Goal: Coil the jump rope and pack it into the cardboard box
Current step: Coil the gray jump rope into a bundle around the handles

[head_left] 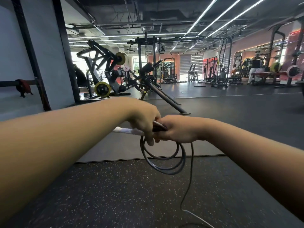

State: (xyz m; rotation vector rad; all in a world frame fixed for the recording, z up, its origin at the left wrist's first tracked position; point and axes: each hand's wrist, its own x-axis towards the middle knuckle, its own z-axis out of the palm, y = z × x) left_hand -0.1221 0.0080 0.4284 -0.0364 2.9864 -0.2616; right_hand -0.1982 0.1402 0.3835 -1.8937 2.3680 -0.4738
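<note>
At frame centre the left hand [144, 122] and right hand [177, 129], touching, both clench the jump rope [164, 162], its coils hanging below them, loose tail trailing toward lower right.

Open floor [230, 122] lies ahead and right; weight machines [105, 76] crowd the far left.

We note the jump rope [164, 163] cord as smooth, slightly glossy plastic, its white handle [130, 130] matt and its dark handle [158, 126] glossy. We find the near floor [115, 195] to be rough, speckled black rubber, and the mat [115, 148] beyond it smooth and matt. The far machine frames [166, 96] look like matt black painted metal.
</note>
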